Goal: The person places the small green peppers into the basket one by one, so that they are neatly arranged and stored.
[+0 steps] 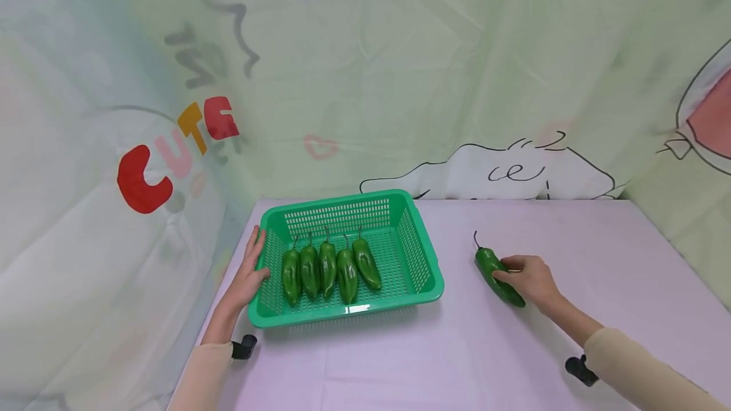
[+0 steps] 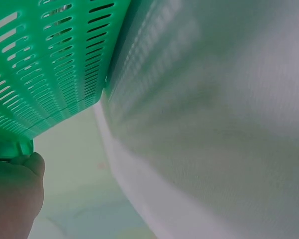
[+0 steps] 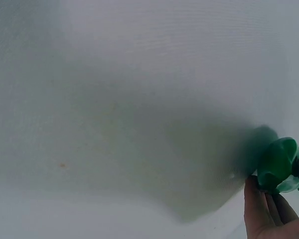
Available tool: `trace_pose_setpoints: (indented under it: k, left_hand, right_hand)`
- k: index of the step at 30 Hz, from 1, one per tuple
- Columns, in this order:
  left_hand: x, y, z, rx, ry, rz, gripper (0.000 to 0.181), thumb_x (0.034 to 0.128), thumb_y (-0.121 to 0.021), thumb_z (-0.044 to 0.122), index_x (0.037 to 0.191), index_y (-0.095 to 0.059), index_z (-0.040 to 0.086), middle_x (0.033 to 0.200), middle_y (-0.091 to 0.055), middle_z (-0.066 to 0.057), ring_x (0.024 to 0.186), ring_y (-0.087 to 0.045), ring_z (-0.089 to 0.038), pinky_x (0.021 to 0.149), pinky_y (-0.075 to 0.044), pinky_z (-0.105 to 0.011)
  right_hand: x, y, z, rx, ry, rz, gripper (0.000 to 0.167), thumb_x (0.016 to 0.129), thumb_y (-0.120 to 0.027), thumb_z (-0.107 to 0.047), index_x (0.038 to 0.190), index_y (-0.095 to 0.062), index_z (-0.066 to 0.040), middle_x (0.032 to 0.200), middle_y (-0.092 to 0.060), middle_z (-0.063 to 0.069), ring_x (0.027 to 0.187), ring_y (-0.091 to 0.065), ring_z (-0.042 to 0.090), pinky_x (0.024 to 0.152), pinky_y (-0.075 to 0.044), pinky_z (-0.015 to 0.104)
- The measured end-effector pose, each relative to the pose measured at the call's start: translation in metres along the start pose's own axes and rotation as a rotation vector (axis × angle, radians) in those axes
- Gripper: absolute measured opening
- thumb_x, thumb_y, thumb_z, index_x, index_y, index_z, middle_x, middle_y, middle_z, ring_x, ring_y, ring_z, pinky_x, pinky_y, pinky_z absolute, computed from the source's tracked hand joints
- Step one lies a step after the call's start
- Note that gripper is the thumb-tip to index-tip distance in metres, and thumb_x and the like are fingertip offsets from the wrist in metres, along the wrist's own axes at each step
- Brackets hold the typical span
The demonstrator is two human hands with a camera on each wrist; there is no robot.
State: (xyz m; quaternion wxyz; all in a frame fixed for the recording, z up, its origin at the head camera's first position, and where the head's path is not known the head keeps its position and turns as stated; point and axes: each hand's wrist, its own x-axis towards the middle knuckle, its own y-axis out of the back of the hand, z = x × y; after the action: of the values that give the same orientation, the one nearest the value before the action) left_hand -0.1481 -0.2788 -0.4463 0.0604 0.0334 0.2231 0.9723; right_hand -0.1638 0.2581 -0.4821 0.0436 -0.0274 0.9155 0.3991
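Note:
A green plastic basket (image 1: 425, 252) stands at the left part of the table, with several green chili peppers (image 1: 328, 269) lying side by side inside it, stems toward the back. My left hand (image 1: 247, 278) holds the basket's left rim, thumb over the edge and fingers along the outside. The left wrist view shows the slotted basket wall (image 2: 65, 55) close up and part of that hand (image 2: 15, 196). To the right of the basket, my right hand (image 1: 528, 281) grips another green chili pepper (image 1: 487, 262) by its middle between thumb and fingers; its stem points away from me.
A pale cloth covers the table (image 1: 365, 373). Behind it and at the left hang printed cloths (image 1: 342, 81) with letters and drawings. Dark wrist-worn devices (image 1: 244, 347) show beside both sleeves.

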Motion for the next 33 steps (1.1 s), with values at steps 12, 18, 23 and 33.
trace_pose_setpoints:
  k: [12,18,23,33]
  left_hand:
    - [0.007,0.001,-0.023,-0.092,0.006,0.031,0.093,0.0754,-0.046,-0.019,0.157,-0.006,0.001,0.164,0.014,-0.006,0.148,0.017,-0.032,0.113,-0.005,-0.064]
    - [0.011,-0.001,-0.035,-0.127,0.008,0.05,0.098,0.0731,-0.046,-0.018,0.159,-0.006,0.007,0.165,0.012,0.002,0.149,0.016,-0.025,0.114,-0.008,-0.058]
    - [0.012,-0.001,-0.033,-0.15,0.016,0.052,0.098,0.0716,-0.046,-0.018,0.158,-0.006,0.006,0.165,0.012,0.001,0.149,0.016,-0.026,0.113,-0.01,-0.057]
    - [0.016,-0.002,-0.046,-0.096,-0.022,0.058,0.098,0.072,-0.046,-0.017,0.159,-0.007,0.008,0.165,0.01,0.002,0.149,0.014,-0.026,0.113,-0.013,-0.057]
  right_hand:
    - [0.002,0.004,-0.004,0.066,-0.068,0.002,0.054,0.09,-0.069,-0.02,0.126,-0.055,0.018,0.122,-0.058,0.037,0.11,-0.057,0.047,0.082,-0.054,0.045]
    - [0.004,0.005,-0.009,0.108,-0.098,0.002,0.056,0.091,-0.068,-0.023,0.128,-0.054,0.017,0.121,-0.059,0.035,0.107,-0.06,0.042,0.079,-0.055,0.037]
    - [0.009,0.008,-0.022,0.138,-0.096,0.015,0.055,0.092,-0.067,-0.022,0.129,-0.054,0.016,0.122,-0.058,0.034,0.105,-0.061,0.04,0.077,-0.055,0.034]
    - [0.022,0.015,-0.075,0.196,-0.024,0.052,0.053,0.091,-0.069,-0.023,0.128,-0.057,0.013,0.121,-0.061,0.031,0.104,-0.063,0.037,0.076,-0.054,0.029]
